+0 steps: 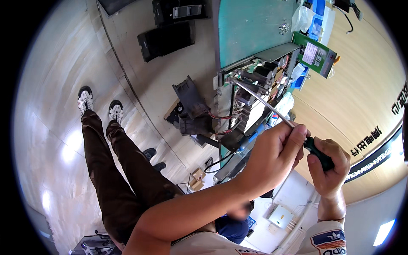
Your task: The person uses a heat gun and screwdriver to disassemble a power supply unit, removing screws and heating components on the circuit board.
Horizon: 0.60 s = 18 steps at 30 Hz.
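A long screwdriver (270, 107) slants across the view, its thin metal shaft running to a dark green handle. My right hand (331, 168) is closed around that handle. My left hand (278, 148) pinches the shaft close to the handle. The screwdriver's tip is over the near left part of an opened electronic unit (250, 91) on the bench; whether it touches a screw is too small to tell. Circuit boards, dark components and a pale label show inside the unit. Black fan-like housings (193, 106) with red and black wires hang at its left side.
A green bench mat (255, 32) carries small loose screws (284, 27). Beyond the unit stand a green box (314, 53) and blue bins (316, 19). Black casings (165, 40) lie on the left. Another person (233, 225) is behind, and a cable (219, 163) loops off the bench.
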Motion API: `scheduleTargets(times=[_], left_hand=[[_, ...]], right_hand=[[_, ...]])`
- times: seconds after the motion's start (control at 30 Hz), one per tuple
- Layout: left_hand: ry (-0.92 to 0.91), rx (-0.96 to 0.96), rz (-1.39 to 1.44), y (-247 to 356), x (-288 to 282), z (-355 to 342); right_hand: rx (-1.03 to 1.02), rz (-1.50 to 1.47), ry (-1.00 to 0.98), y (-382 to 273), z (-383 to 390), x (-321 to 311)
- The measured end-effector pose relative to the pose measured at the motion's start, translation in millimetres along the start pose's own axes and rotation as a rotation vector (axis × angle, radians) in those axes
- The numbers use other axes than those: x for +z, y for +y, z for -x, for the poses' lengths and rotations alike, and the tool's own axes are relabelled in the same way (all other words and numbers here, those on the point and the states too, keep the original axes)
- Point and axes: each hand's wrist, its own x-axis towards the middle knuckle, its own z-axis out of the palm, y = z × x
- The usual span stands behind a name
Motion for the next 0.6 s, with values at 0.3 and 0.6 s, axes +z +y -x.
scheduleTargets(times=[0.3, 0.6], left_hand=[[-0.036, -0.09, 0.089, 15, -2, -3], [-0.079, -0.082, 0.164, 13, -7, -8]], right_hand=[[-0.064, 0.104, 0.017, -9, -13, -4], [-0.049, 0.139, -0.012, -11, -19, -5]])
